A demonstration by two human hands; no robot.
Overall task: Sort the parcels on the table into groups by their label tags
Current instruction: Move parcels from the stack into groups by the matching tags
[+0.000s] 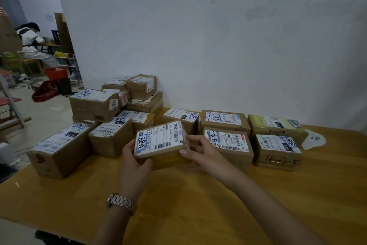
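Head view: left hand is gripping the left end of a small parcel, and right hand is gripping its right end. The parcel is tilting toward the camera over the table, white label up. Stacked boxes are sitting behind-left of the parcel, four boxes right of it. A wristwatch is sitting on the left wrist.

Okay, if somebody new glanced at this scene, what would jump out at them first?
First, the small box held up at the centre by both hands, left hand and right hand, its white label facing up. Next, the stack of boxes piled at the back left of the table, and the metal watch on the left wrist.
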